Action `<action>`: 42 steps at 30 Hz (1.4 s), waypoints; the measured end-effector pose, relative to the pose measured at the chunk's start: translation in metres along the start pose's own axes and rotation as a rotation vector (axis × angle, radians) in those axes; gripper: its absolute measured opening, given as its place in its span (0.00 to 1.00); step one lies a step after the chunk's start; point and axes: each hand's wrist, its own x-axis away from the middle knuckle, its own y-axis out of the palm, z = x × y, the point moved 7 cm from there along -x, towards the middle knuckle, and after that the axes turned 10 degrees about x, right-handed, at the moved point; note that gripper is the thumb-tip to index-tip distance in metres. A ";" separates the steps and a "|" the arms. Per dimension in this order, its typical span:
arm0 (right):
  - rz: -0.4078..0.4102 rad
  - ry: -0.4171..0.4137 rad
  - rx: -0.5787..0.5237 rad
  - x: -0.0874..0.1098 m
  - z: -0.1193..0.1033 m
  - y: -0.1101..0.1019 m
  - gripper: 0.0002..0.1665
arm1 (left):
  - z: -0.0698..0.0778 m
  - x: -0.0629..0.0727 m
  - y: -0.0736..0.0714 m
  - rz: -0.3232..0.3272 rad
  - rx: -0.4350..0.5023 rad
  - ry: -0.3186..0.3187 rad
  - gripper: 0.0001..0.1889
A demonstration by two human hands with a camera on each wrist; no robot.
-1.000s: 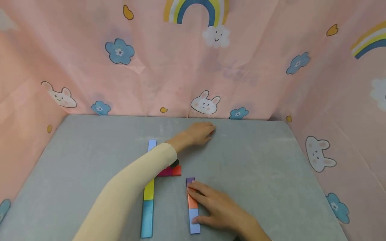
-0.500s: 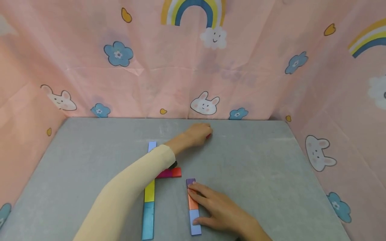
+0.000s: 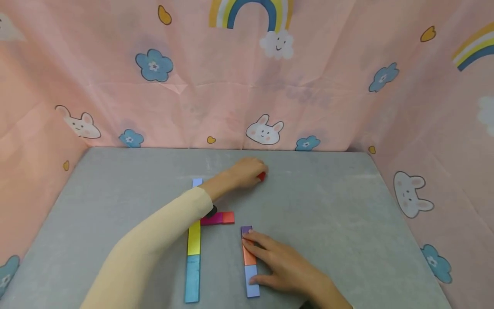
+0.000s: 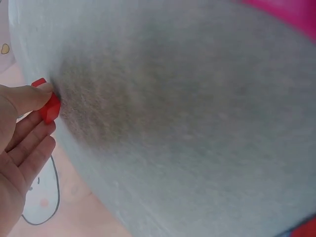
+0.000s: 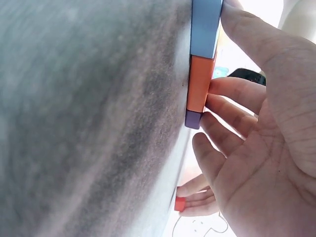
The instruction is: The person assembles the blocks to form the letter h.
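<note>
Near the far side of the table, my left hand pinches a small red block between thumb and fingers. Only the block's end shows in the head view. My right hand rests on a straight row made of a purple block, an orange block and a light blue block. Its fingertips touch the purple and orange blocks, and its thumb touches the light blue one. In the right wrist view these fingers lie fairly straight and spread.
Left of the right hand runs a longer row with a teal block, a yellow block and a periwinkle block. A magenta block and a red-orange block branch rightward. My left sleeve covers part of it. Pink patterned cloth surrounds the grey table.
My left hand has drawn slightly left with the red block, which shows more now. The right hand stays in place on its row.
</note>
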 end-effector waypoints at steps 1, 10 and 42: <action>0.002 -0.001 0.002 0.000 0.000 0.000 0.48 | 0.000 0.003 -0.001 -0.001 0.002 0.007 0.13; -0.007 0.006 0.009 -0.001 0.000 0.000 0.49 | 0.009 0.028 -0.003 0.031 -0.004 0.042 0.16; 0.007 -0.023 0.015 0.000 -0.002 0.000 0.48 | 0.049 0.110 0.011 0.015 0.053 0.095 0.16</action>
